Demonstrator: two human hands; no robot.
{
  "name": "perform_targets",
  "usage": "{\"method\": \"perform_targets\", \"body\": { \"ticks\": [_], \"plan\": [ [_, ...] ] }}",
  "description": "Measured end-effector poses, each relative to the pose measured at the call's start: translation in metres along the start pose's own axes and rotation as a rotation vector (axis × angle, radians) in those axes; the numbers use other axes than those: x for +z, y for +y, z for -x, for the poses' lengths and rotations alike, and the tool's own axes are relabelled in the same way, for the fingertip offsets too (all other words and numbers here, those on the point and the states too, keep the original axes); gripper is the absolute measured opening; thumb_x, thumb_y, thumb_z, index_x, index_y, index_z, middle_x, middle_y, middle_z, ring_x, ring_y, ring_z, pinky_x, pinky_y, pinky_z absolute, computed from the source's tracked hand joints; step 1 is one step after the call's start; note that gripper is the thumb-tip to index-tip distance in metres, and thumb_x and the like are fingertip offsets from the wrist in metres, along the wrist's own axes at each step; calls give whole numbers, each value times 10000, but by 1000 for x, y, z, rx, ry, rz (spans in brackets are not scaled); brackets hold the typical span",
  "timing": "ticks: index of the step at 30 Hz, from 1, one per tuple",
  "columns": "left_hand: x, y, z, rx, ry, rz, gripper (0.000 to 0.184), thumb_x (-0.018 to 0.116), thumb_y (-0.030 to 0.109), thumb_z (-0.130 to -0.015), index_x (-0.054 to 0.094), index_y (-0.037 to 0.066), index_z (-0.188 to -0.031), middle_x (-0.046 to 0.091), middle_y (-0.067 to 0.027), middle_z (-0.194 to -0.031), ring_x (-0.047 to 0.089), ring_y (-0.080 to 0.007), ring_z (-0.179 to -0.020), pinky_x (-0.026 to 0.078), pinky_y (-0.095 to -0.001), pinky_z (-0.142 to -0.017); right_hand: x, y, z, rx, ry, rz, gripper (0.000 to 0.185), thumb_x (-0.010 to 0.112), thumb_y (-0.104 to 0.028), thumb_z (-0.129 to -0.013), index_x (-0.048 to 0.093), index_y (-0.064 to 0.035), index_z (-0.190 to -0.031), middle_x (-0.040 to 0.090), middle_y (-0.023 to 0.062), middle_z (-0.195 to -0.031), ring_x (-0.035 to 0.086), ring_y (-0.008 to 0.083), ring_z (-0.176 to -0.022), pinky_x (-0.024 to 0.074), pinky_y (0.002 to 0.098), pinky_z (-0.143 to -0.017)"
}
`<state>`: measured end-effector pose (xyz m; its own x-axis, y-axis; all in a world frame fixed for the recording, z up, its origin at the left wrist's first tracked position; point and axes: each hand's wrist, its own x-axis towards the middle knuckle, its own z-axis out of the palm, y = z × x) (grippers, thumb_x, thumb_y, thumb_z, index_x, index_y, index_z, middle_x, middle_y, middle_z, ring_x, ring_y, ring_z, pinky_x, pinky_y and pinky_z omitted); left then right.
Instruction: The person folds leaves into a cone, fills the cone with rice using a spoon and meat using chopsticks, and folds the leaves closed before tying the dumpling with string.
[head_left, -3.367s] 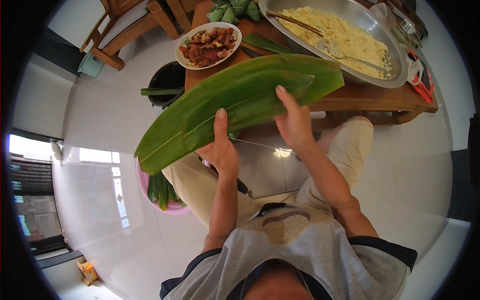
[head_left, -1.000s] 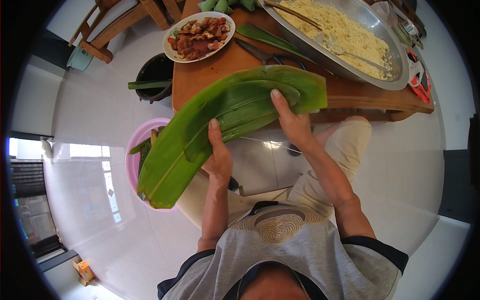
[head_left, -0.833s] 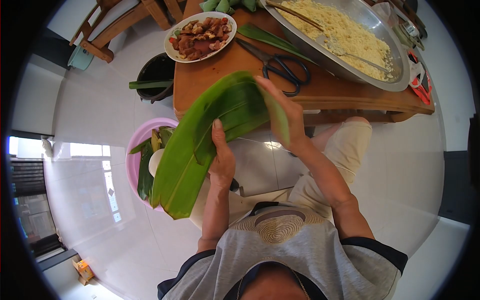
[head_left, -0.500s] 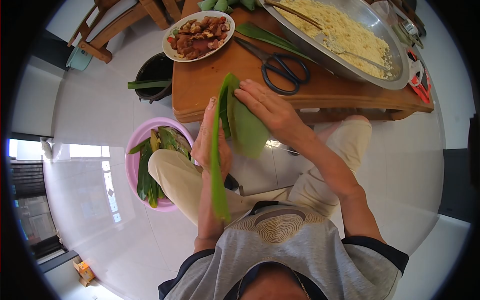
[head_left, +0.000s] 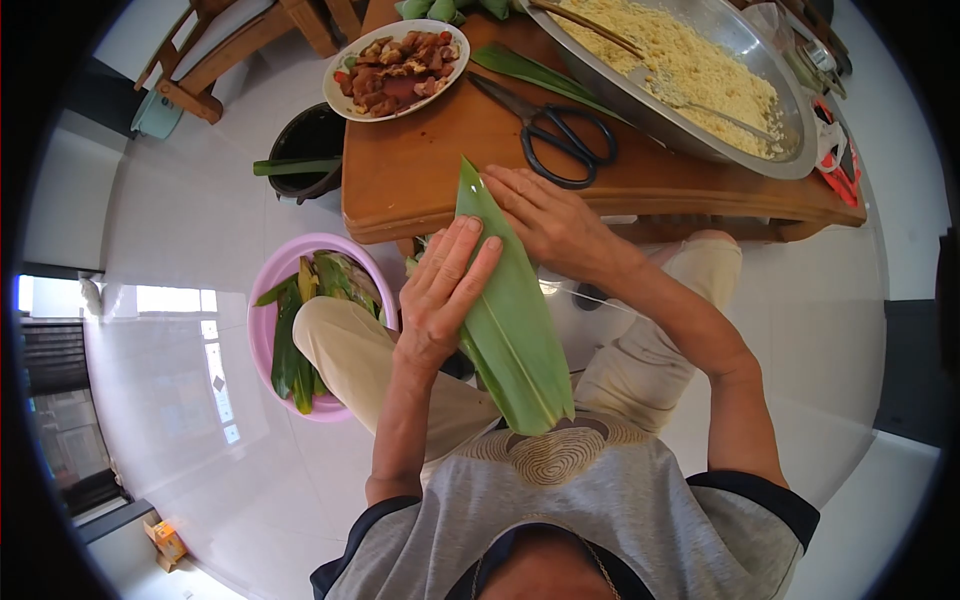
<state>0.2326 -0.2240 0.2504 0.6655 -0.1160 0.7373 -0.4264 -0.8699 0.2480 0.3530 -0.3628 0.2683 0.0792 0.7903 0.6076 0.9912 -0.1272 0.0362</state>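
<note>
A long green leaf (head_left: 515, 335) lies broad side up over my lap, its pointed tip toward the table and its cut end near my shirt. My left hand (head_left: 440, 290) grips it from the left, fingers flat across the upper part, thumb hidden beneath. At the tip's right edge, my right hand (head_left: 555, 222) holds the leaf with its fingers partly behind it. Black-handled scissors (head_left: 585, 150) rest on the table just beyond my right hand. Another green leaf (head_left: 530, 72) lies behind them.
On the wooden table (head_left: 430, 170) stand a plate (head_left: 335, 98) of meat pieces and a large metal bowl (head_left: 800, 130) of yellowish grain with chopsticks (head_left: 590, 28). A pink basin (head_left: 262, 340) of leaves and a dark bucket (head_left: 310, 125) stand on the floor at left.
The leaf has turned from edge-on and folded to flat, its face now upward. My left hand has moved from the leaf's left side onto its upper face. My right hand shifted slightly.
</note>
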Motion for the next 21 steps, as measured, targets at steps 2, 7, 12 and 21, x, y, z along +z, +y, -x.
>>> {"method": "perform_targets", "body": {
  "ticks": [2,7,12,21],
  "plan": [
    [-1,2,0,1,-20,6,354,539,38,-697,573,41,-1050,504,-167,-1153,513,-313,-1047,430,-418,-866,0,2,0,-76,-23,101,351,532,-76,-650,528,57,-975,504,156,-1066,490,272,-1004,422,362,-847],
    [-2,4,-1,2,-30,40,353,557,69,-684,577,39,-1035,515,-170,-1134,518,-317,-1037,421,-422,-869,-8,5,3,-85,-24,-2,273,538,-63,-633,547,36,-888,522,137,-1015,500,245,-956,449,334,-788],
    [0,10,-4,-44,50,102,357,580,101,-664,578,32,-1015,523,-171,-1116,520,-327,-1028,412,-429,-863,-7,2,2,-77,135,-6,226,544,-59,-639,545,15,-853,534,115,-939,517,243,-906,475,317,-725],
    [-13,17,-12,-37,-39,92,353,585,84,-625,587,43,-975,522,-167,-1079,515,-332,-1001,420,-431,-841,-10,-2,0,-14,175,-89,355,572,-107,-639,576,-79,-993,555,66,-853,553,217,-767,483,304,-674]
  ]
}}
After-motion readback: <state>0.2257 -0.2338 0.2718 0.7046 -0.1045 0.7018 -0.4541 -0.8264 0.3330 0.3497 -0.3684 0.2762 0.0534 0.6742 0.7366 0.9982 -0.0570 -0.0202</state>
